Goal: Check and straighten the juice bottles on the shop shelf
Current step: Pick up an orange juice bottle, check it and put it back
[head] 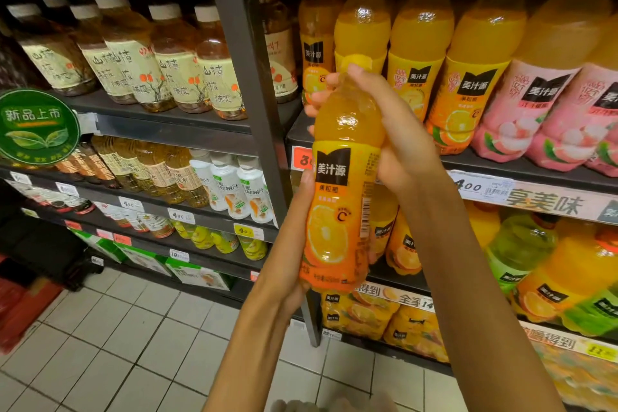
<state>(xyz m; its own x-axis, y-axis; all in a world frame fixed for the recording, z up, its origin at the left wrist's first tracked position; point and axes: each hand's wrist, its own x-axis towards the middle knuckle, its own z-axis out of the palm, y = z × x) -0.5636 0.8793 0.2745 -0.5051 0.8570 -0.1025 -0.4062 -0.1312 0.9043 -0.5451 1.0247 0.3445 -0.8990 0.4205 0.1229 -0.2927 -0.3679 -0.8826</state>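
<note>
Orange juice bottle (341, 184), black label block reading 美汁源, "C" mark and barcode visible, held upright in front of the shelf (521, 167), clear of it. Left hand (301, 234) grips its lower body; right hand (384, 124) clamps the neck. Shelf-edge price tag (481, 189) reads 4.00.

The bottle (337, 177) in hand is bright orange, with a yellow cap and a yellow-to-orange label bearing a black patch with white characters and an orange-slice picture. On the shelf (521, 167) behind, more orange bottles (418, 43) carry the same label, beside pink bottles (521, 110) printed with white fruit. To the left, amber tea bottles (174, 57) have cream labels and caps, by a round green sign (36, 127); the floor (117, 344) is white tile with dark grout.
</note>
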